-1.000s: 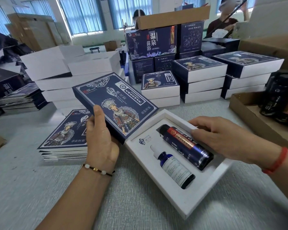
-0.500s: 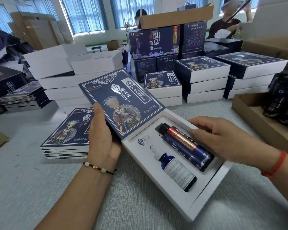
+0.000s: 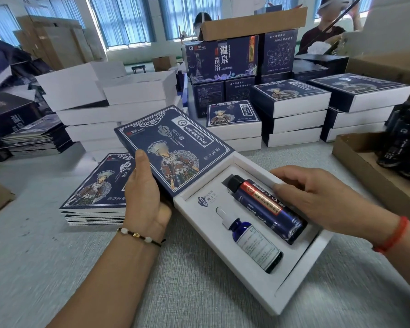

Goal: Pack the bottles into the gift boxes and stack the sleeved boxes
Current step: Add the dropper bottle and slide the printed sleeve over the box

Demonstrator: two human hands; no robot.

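A white gift box (image 3: 301, 278) lies open on the grey table in front of me. In its tray lie a large dark-blue bottle with a red-and-gold label (image 3: 263, 207) and a small blue dropper bottle (image 3: 251, 242). My left hand (image 3: 145, 197) grips a dark-blue printed sleeve (image 3: 173, 147), tilted, its lower edge meeting the box's upper-left corner. My right hand (image 3: 317, 195) rests on the box's right side, fingers curled over its far edge, thumb touching the large bottle.
A pile of flat printed sleeves (image 3: 95, 192) lies left of the box. Stacks of sleeved boxes (image 3: 291, 112) and plain white boxes (image 3: 109, 110) stand behind. A cardboard tray with dark bottles (image 3: 402, 143) sits at right. People work at the back.
The sleeve in my left hand has shifted right and closer to the box's corner. My right hand stays on the box's right side.
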